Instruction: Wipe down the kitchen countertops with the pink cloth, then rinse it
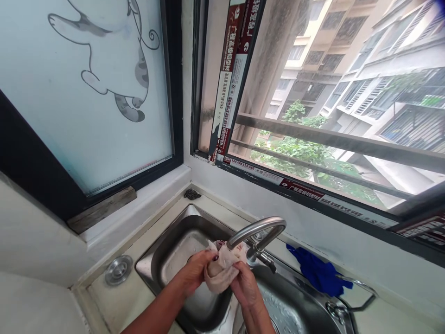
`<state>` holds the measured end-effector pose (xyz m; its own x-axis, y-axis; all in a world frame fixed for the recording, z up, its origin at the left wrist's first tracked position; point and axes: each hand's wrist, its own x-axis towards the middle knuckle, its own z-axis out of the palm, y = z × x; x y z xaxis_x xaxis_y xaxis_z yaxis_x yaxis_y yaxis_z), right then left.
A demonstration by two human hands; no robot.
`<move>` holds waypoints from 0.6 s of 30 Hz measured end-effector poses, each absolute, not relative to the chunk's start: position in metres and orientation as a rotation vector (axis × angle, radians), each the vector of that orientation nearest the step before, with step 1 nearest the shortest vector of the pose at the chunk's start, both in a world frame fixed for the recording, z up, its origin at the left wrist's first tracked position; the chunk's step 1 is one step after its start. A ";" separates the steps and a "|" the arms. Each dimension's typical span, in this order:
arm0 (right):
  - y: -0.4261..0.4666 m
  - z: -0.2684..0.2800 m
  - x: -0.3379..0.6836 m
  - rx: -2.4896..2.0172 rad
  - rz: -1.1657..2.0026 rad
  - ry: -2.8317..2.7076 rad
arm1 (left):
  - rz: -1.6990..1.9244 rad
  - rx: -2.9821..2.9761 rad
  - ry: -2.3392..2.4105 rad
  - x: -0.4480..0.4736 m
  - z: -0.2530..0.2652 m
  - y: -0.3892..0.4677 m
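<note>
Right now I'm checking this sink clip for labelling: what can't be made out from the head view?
- Whether water runs from the faucet: the cloth held by the left hand and right hand covers the spout.
- Sink drain: behind the hands and cut off by the bottom edge.
- Blue item on the ledge: crumpled, kind unclear.

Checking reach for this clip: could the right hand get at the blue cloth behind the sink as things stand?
Probably yes, but not freely. The blue cloth lies uncovered on the ledge to the right of the tap, with nothing between it and the right hand. That hand, like the left hand, has its grip on a pale rag.
</note>
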<state>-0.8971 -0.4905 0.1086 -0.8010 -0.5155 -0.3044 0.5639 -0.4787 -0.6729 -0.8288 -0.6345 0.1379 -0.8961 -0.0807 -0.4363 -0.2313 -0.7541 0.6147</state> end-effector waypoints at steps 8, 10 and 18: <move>-0.476 0.097 -0.901 -0.002 -2.269 1.175 | 2.572 -0.513 1.482 -0.832 0.142 -0.635; -0.472 0.096 -0.905 0.000 -2.301 1.191 | 2.558 -0.467 1.531 -0.831 0.146 -0.637; -0.473 0.111 -0.907 0.035 -2.324 1.040 | 2.489 -0.398 1.729 -0.838 0.148 -0.638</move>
